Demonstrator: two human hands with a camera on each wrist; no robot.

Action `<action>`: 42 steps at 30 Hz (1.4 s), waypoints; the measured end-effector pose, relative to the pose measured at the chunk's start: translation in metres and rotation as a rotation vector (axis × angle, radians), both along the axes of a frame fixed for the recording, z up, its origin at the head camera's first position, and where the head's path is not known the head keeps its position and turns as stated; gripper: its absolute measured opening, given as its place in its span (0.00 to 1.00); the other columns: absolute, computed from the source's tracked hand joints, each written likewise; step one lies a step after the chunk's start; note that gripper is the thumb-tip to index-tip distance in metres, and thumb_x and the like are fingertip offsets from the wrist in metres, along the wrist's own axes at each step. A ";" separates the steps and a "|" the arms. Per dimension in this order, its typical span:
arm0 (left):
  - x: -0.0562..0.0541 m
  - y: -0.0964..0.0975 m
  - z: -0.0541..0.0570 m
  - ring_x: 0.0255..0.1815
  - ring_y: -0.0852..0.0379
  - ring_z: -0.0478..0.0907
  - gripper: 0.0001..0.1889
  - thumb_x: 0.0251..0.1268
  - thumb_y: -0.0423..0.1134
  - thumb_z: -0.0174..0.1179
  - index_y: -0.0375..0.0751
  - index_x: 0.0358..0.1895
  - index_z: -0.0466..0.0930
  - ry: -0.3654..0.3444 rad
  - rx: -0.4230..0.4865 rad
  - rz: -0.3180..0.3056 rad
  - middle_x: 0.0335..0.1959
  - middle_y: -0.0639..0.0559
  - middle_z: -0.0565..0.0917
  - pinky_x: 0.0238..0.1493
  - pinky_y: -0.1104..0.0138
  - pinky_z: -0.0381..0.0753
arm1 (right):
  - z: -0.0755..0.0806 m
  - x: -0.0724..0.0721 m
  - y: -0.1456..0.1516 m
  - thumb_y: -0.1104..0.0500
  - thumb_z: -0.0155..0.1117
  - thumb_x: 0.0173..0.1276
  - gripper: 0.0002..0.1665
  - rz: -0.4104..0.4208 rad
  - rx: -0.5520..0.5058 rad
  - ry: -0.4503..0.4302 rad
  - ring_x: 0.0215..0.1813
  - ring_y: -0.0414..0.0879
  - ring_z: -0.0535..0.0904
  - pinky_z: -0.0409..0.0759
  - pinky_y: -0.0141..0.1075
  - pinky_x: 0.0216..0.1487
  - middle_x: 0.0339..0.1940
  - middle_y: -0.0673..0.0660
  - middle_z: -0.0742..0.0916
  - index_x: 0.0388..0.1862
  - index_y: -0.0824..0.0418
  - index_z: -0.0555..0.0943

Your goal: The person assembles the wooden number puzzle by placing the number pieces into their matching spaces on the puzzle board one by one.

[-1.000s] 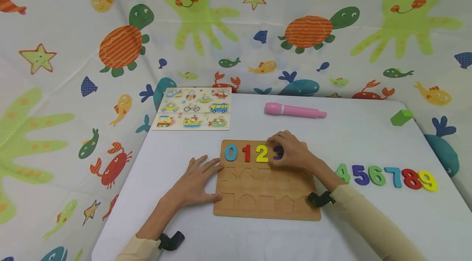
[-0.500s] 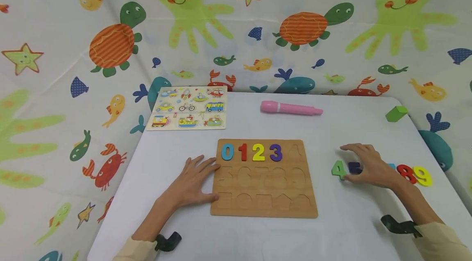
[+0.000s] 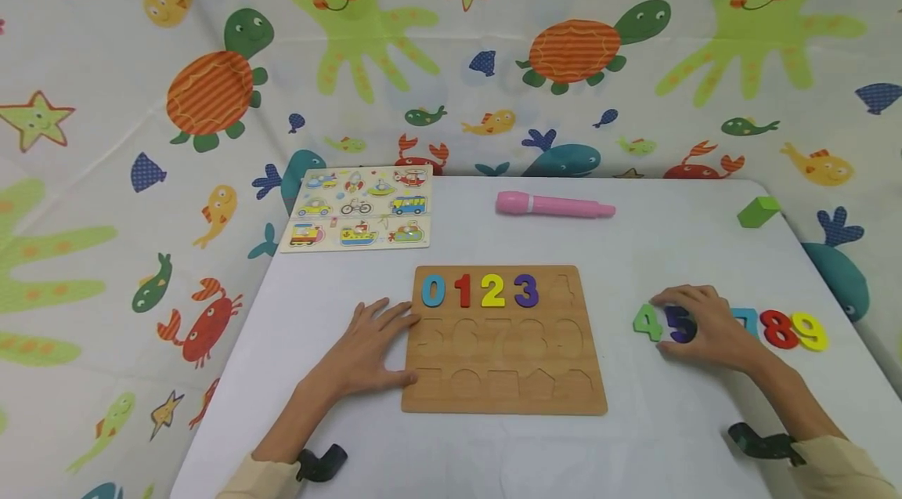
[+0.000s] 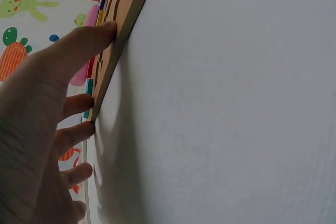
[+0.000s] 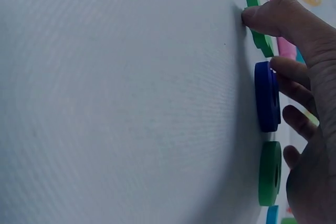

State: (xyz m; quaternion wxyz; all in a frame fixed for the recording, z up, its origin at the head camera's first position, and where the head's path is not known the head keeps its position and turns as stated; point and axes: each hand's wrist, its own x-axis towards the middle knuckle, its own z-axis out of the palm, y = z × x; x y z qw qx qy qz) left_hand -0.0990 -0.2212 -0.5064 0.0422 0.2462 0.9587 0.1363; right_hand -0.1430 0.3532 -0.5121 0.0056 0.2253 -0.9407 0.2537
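My left hand (image 3: 369,350) rests spread at the left edge of the wooden number board (image 3: 503,397), with thumb and fingertips touching that edge. In the left wrist view, the thumb lies against the board's side. Set in the board's top row are a blue 0 (image 3: 433,291), a red 1 (image 3: 463,291), a yellow 2 (image 3: 493,291) and a purple 3 (image 3: 526,291). On the right, my right hand (image 3: 712,330) pinches the green number 4 (image 3: 645,323) between thumb and index finger. Partly under this hand is the purple 5 (image 3: 678,324); the green 6 (image 5: 270,174) shows in the right wrist view.
Right of the hand lie a blue 7 (image 3: 747,319), a red 8 (image 3: 779,329) and a yellow 9 (image 3: 809,332). Farther back are a vehicle picture puzzle (image 3: 359,205), a pink marker-like stick (image 3: 557,205) and a green block (image 3: 758,212). A sea-animal cloth hangs behind the table.
My right hand has left the purple 3 in the board's top row and moved right to the loose numbers, its thumb and index closing on the green 4. The left hand stays at the board.
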 end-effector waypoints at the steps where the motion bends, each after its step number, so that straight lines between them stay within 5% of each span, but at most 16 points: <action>1: 0.000 0.000 0.000 0.76 0.40 0.51 0.46 0.52 0.75 0.59 0.54 0.73 0.68 -0.002 -0.002 0.000 0.76 0.52 0.62 0.72 0.37 0.42 | -0.001 0.000 0.000 0.54 0.84 0.44 0.38 0.004 -0.005 0.006 0.59 0.65 0.63 0.63 0.64 0.50 0.58 0.64 0.78 0.56 0.55 0.80; 13: 0.001 0.000 0.000 0.76 0.40 0.51 0.47 0.51 0.75 0.59 0.54 0.73 0.67 -0.001 -0.009 0.006 0.76 0.52 0.61 0.72 0.36 0.42 | -0.006 -0.004 -0.006 0.56 0.82 0.49 0.34 -0.032 -0.049 -0.004 0.59 0.62 0.64 0.66 0.65 0.50 0.57 0.62 0.79 0.56 0.55 0.80; 21: 0.003 -0.001 0.003 0.75 0.39 0.52 0.47 0.51 0.74 0.60 0.53 0.72 0.68 0.015 0.001 0.008 0.75 0.50 0.63 0.71 0.35 0.43 | -0.001 -0.025 -0.041 0.58 0.81 0.50 0.35 -0.059 -0.113 -0.013 0.59 0.60 0.65 0.67 0.66 0.53 0.57 0.62 0.79 0.57 0.59 0.78; 30: 0.002 0.001 -0.001 0.75 0.39 0.53 0.46 0.52 0.75 0.59 0.54 0.73 0.67 0.015 -0.004 0.004 0.75 0.52 0.63 0.71 0.35 0.44 | -0.006 -0.052 -0.091 0.56 0.82 0.47 0.36 0.022 -0.172 -0.005 0.57 0.57 0.67 0.67 0.58 0.55 0.56 0.61 0.81 0.56 0.61 0.79; 42: 0.002 0.000 0.001 0.76 0.41 0.52 0.47 0.51 0.76 0.59 0.56 0.73 0.67 0.004 -0.024 0.015 0.76 0.53 0.62 0.72 0.36 0.43 | -0.018 -0.060 -0.111 0.53 0.81 0.48 0.36 0.051 -0.192 -0.022 0.59 0.56 0.67 0.65 0.58 0.58 0.56 0.59 0.81 0.57 0.58 0.80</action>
